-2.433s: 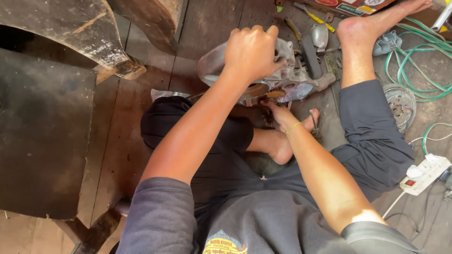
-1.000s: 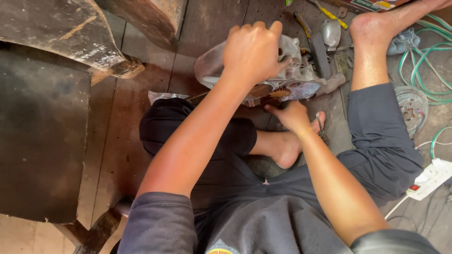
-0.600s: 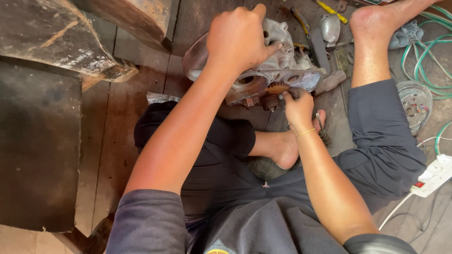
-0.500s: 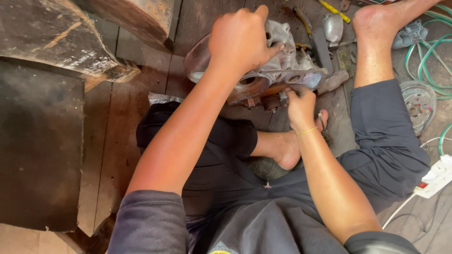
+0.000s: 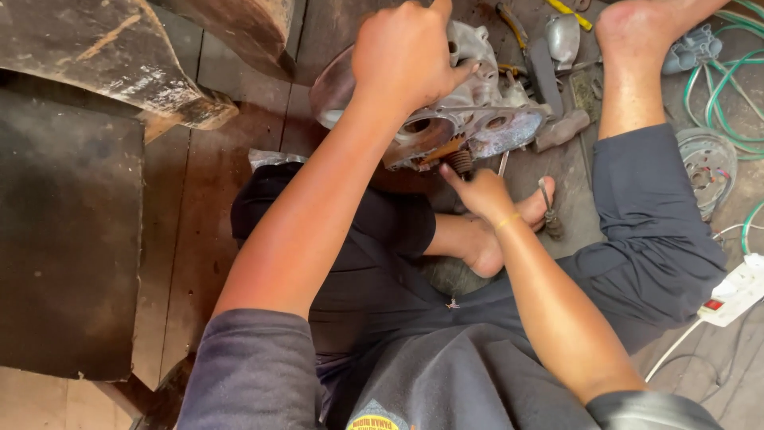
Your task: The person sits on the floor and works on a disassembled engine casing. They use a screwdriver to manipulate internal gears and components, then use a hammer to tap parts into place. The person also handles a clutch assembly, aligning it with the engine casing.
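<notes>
A dark slab [image 5: 68, 239] lies on the plank floor [image 5: 187, 239] well to the left of the left hand, with a worn timber block [image 5: 103, 56] just above it.

The grey cast-metal engine casing [image 5: 485, 119] sits tilted on the floor between the person's legs, directly under the left hand and just above the right. It looks heavy, stiff and unforgiving: thick walls, bored holes, a round rim on its left side. Its faces look greasy and dull, so a flat palm would likely slip; the rim and the edges of the bores seem the safest places to take hold, and the thin flanges look like the parts to spare from knocks.

The left hand [image 5: 406, 56] is clamped over the top of the casing, fingers curled round its upper edge, steadying it. The right hand [image 5: 477, 191] is below, apart from the left, fingertips pinched at a small rusty coil spring [image 5: 460, 162] and an orange-brown part at the casing's lower edge; whether it truly grips the spring I cannot tell.

Right of the right hand lie a white power strip [image 5: 736, 291], green hose [image 5: 728, 87] and a round metal disc [image 5: 704, 163]. A thin metal tool [image 5: 549, 207] rests just beside the right hand by the foot.
</notes>
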